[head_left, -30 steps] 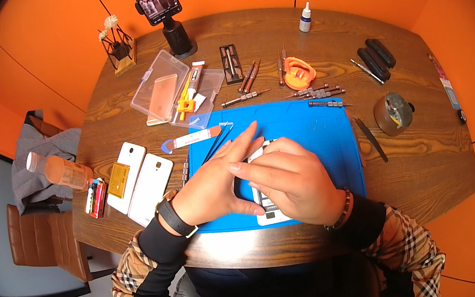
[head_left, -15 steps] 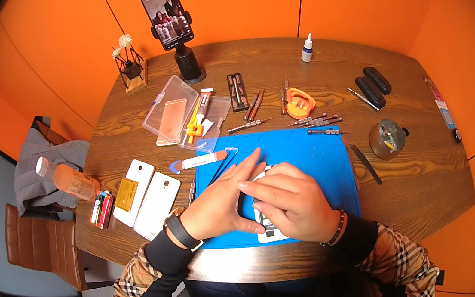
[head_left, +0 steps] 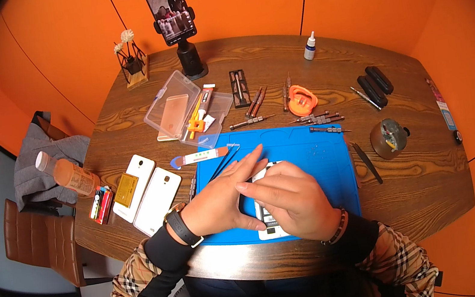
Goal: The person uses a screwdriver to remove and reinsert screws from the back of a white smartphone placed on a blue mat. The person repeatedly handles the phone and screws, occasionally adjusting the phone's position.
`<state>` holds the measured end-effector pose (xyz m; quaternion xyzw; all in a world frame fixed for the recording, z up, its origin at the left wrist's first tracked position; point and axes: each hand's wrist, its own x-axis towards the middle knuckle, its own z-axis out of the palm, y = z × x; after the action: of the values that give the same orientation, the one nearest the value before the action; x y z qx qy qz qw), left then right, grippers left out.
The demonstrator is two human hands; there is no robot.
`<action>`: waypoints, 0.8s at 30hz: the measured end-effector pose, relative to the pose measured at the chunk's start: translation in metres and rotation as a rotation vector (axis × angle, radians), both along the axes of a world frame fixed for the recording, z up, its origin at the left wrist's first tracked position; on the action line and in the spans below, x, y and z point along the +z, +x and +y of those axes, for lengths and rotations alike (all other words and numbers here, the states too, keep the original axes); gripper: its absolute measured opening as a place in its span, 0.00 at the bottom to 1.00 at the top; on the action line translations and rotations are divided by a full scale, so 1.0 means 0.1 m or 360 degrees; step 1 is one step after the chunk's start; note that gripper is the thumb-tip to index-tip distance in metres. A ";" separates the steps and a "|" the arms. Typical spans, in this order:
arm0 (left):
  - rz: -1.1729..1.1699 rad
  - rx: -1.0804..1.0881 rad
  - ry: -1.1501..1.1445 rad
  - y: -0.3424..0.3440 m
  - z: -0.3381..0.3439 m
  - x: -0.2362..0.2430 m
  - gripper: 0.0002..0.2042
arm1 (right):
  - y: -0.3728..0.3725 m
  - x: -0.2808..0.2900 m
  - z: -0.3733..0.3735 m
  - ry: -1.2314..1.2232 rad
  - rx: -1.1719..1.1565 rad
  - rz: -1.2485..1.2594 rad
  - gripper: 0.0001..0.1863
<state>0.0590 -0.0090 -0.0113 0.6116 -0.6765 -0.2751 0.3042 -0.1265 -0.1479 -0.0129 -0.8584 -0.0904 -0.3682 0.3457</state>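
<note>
On a blue work mat [head_left: 329, 154] lies an opened white phone [head_left: 269, 233] with dark inner parts, mostly covered by my hands. My left hand [head_left: 221, 202] rests along its left side, fingers stretched out and thumb apart, the thumb tip at the phone's lower edge. Over the phone, my right hand [head_left: 299, 200] is closed, its thumb and fingers drawn together; whatever it pinches is hidden. Dark tweezers [head_left: 224, 163] lie on the mat beyond my left hand.
Left of the mat are two white phone backs [head_left: 157, 201], a gold battery [head_left: 127, 190] and a bottle [head_left: 74, 174]. Beyond it are an open plastic case [head_left: 168, 106], several screwdrivers [head_left: 318, 117] and an orange holder [head_left: 302, 100]. A round pot [head_left: 387, 138] stands right; a phone on a stand [head_left: 171, 12] behind.
The view has shifted slightly. My right hand's fingers have moved a little over the phone, and my left hand keeps its place beside it.
</note>
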 end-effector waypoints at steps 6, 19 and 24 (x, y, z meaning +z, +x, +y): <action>0.0052 0.0008 0.0032 0.00 0.00 -0.02 0.76 | -0.01 -0.02 0.01 0.0037 -0.0079 0.0041 0.30; -0.0029 0.0040 -0.0002 -0.01 -0.01 0.05 0.75 | 0.01 0.08 0.00 0.0040 -0.0041 0.0008 0.30; -0.0115 0.0065 -0.0138 -0.02 0.01 -0.01 0.73 | 0.00 0.03 -0.07 -0.0087 -0.0042 0.0066 0.30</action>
<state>0.0572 -0.0077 -0.0119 0.6210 -0.6857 -0.2171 0.3114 -0.1260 -0.1547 -0.0102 -0.8761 -0.0818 -0.3523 0.3189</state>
